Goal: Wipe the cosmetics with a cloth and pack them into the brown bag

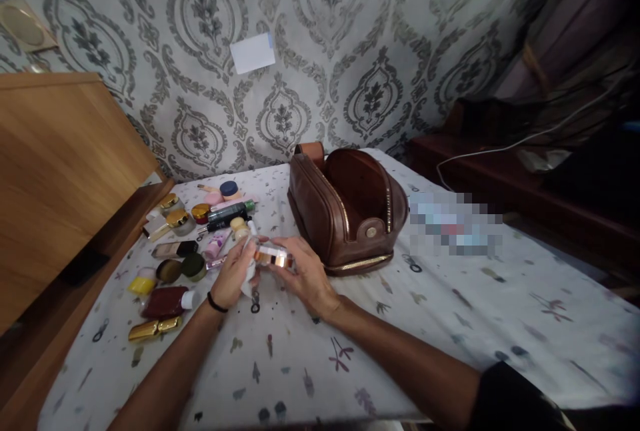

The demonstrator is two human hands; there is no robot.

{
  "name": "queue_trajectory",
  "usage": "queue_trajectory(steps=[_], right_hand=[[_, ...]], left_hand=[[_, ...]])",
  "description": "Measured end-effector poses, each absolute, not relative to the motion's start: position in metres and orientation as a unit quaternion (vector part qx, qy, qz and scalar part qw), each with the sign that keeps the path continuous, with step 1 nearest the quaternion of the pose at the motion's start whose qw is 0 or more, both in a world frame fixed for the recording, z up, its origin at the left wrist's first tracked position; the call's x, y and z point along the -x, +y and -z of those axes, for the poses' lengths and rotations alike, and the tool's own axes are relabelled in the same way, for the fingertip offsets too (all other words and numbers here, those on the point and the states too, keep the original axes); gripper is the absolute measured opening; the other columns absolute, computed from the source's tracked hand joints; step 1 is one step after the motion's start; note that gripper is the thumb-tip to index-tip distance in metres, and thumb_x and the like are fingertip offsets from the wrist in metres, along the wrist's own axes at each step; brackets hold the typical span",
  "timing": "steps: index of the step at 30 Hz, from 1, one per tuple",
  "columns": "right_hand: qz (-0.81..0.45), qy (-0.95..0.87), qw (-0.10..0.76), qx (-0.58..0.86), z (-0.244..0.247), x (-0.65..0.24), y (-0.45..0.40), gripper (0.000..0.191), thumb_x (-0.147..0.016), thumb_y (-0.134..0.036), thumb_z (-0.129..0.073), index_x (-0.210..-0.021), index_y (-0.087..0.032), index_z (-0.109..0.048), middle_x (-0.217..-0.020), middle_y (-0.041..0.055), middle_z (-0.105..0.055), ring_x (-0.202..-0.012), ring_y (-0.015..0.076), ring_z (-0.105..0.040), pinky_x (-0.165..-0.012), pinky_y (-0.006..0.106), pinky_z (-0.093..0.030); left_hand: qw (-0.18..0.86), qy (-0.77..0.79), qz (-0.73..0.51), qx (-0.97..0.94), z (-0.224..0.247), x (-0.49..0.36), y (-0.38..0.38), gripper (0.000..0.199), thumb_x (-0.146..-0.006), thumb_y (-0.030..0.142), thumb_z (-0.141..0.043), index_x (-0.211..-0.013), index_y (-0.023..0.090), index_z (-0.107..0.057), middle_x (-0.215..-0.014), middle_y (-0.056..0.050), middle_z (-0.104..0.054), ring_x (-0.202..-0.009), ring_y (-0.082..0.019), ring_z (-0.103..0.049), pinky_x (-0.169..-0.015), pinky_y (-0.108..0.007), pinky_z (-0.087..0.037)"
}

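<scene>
Gold-banded container (273,256): near brown bag (313,211)
Left hand (231,277): pinches tissue (248,282) against it
Right hand (311,279): pinches opposite end

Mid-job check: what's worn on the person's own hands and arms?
Both hands are ungloved. The left hand has a thin black band around its wrist; the right hand has a bare wrist, with a black sleeve higher up.

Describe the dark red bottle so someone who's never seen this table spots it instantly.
Start at the brown bag and look left, past the left hand, to the small cosmetics. At their near end, the bottle lies on its side just behind a gold tube. Its dark red body and white cap set it apart from that tube and the yellow container beyond.
</scene>
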State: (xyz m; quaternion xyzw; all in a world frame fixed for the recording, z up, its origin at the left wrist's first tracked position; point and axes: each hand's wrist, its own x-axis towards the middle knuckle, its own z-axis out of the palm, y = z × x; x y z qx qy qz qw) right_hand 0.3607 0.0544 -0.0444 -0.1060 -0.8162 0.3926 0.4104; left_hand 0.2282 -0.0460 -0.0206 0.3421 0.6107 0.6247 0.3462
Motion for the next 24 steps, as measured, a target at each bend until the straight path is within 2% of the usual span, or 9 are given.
queue_trajectory(steps=[3, 5, 11, 14, 18, 21, 24], right_hand=[[-0.345, -0.842, 0.399, 0.109, 0.0443, -0.3611, 0.0536, 0.037, -0.08, -0.009, -0.062, -0.114, -0.025, -0.064, -0.095, 0.006, -0.06, -0.094, 0.024, -0.055, -0.083, 0.038, -0.05], [-0.342, -0.845, 0.395, 0.116, 0.0441, -0.3612, 0.0531, 0.039, -0.078, -0.009, -0.064, -0.114, -0.024, -0.064, -0.094, 0.0062, -0.06, -0.093, 0.0241, -0.055, -0.082, 0.038, -0.05], [-0.372, -0.818, 0.425, 0.107, 0.0444, -0.3599, 0.0558, 0.037, -0.082, -0.032, -0.071, -0.117, -0.022, -0.061, -0.101, 0.0077, -0.065, -0.097, 0.0241, -0.059, -0.085, 0.038, -0.05], [-0.381, -0.811, 0.437, 0.083, 0.0461, -0.3592, 0.0562, 0.035, -0.085, -0.037, -0.069, -0.115, -0.021, -0.061, -0.102, 0.0083, -0.067, -0.097, 0.0236, -0.061, -0.085, 0.037, -0.05], [-0.393, -0.81, 0.426, 0.089, 0.0476, -0.36, 0.0539, 0.028, -0.088, -0.031, -0.065, -0.113, -0.021, -0.06, -0.103, 0.008, -0.066, -0.095, 0.0223, -0.061, -0.082, 0.035, -0.05], [-0.393, -0.817, 0.412, 0.094, 0.0473, -0.361, 0.0529, 0.027, -0.087, -0.026, -0.064, -0.114, -0.022, -0.059, -0.104, 0.0079, -0.066, -0.096, 0.0224, -0.061, -0.083, 0.035, -0.05], [-0.378, -0.827, 0.406, 0.093, 0.0473, -0.361, 0.0534, 0.027, -0.086, -0.019, -0.063, -0.113, -0.021, -0.06, -0.104, 0.0086, -0.065, -0.099, 0.0239, -0.059, -0.086, 0.038, -0.049]], left_hand=[[0.372, 0.603, -0.581, -0.401, 0.0204, -0.2288, -0.0504, 0.055, -0.077, 0.062, -0.064, -0.115, 0.021, -0.06, -0.071, 0.0, -0.06, -0.043, -0.008, -0.044, -0.036, -0.02, -0.037], [0.389, 0.593, -0.582, -0.398, 0.0212, -0.2287, -0.0506, 0.058, -0.076, 0.058, -0.068, -0.119, 0.022, -0.058, -0.071, 0.001, -0.058, -0.043, -0.008, -0.043, -0.036, -0.02, -0.037], [0.403, 0.583, -0.628, -0.322, 0.0244, -0.2301, -0.0443, 0.063, -0.074, 0.067, -0.064, -0.11, 0.016, -0.059, -0.064, 0.003, -0.055, -0.036, -0.006, -0.039, -0.03, -0.018, -0.032], [0.38, 0.592, -0.634, -0.321, 0.0256, -0.2295, -0.0423, 0.058, -0.077, 0.065, -0.061, -0.105, 0.014, -0.062, -0.065, 0.003, -0.056, -0.037, -0.005, -0.041, -0.03, -0.017, -0.032], [0.317, 0.628, -0.633, -0.323, 0.0267, -0.2256, -0.0418, 0.049, -0.079, 0.059, -0.065, -0.099, 0.015, -0.064, -0.061, 0.005, -0.05, -0.04, -0.005, -0.04, -0.031, -0.015, -0.032], [0.288, 0.646, -0.617, -0.346, 0.025, -0.225, -0.0443, 0.048, -0.081, 0.058, -0.062, -0.104, 0.016, -0.064, -0.06, 0.006, -0.047, -0.039, -0.005, -0.038, -0.032, -0.016, -0.034], [0.288, 0.652, -0.575, -0.402, 0.0201, -0.2298, -0.0484, 0.051, -0.083, 0.058, -0.059, -0.112, 0.017, -0.061, -0.066, 0.005, -0.052, -0.041, -0.005, -0.041, -0.035, -0.016, -0.036]])
